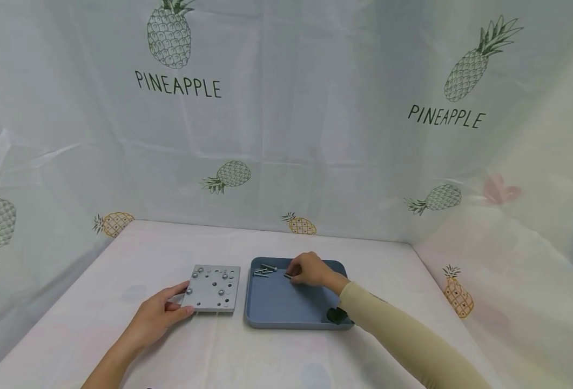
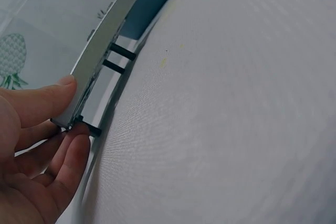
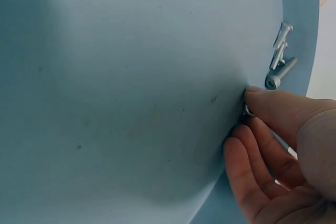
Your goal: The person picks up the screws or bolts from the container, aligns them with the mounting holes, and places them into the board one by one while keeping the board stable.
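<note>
My left hand [image 1: 156, 314] grips the left edge of a square metal plate [image 1: 207, 296], with the thumb along its near side. Several socket-head bolts [image 1: 225, 276] stand in holes of the plate, and dark bolt shanks [image 2: 123, 51] stick out below it in the left wrist view. Over the blue tray [image 1: 286, 313], my right hand [image 1: 310, 270] pinches a small bolt [image 1: 287, 276] between thumb and fingers; the fingers mostly hide it in the right wrist view. Loose silver bolts [image 3: 282, 72] lie beside that hand in the tray.
The tray stands just right of the plate on a table covered with a pale cloth [image 1: 286, 356]. A dark device [image 1: 336, 315] shows under the right sleeve [image 1: 393, 329], by the tray's near right corner. A pineapple-print sheet [image 1: 315, 135] hangs behind the table.
</note>
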`<act>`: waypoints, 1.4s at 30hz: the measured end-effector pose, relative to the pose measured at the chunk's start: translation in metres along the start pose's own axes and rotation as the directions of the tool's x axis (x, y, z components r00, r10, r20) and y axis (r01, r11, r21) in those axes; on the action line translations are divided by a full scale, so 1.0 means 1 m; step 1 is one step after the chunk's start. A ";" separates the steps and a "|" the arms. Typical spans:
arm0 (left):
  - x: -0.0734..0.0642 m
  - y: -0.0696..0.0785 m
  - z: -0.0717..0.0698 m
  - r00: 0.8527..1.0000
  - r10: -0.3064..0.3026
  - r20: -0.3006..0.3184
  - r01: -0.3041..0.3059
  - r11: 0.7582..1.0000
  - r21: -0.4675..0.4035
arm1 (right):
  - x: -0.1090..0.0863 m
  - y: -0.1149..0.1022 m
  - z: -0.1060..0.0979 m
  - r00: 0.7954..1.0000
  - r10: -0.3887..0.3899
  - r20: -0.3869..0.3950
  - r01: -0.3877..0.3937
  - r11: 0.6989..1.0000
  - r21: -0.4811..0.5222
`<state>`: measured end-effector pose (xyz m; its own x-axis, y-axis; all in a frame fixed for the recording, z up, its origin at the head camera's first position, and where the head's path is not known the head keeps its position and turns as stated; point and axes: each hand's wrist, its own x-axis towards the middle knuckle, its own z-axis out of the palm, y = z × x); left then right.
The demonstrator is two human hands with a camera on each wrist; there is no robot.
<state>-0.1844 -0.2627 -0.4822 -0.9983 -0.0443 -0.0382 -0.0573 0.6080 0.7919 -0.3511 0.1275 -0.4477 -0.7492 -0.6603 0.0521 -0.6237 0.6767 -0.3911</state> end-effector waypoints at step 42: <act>0.000 0.002 0.001 1.000 -0.011 -0.008 0.011 1.000 0.018 | 0.013 -0.007 -0.003 0.997 -0.067 -0.023 0.071 0.912 0.404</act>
<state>-0.1847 -0.2607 -0.4809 -0.9975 -0.0573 -0.0421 -0.0687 0.6215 0.7804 -0.3567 0.1149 -0.4416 -0.7106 -0.6965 0.0995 -0.5319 0.4393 -0.7239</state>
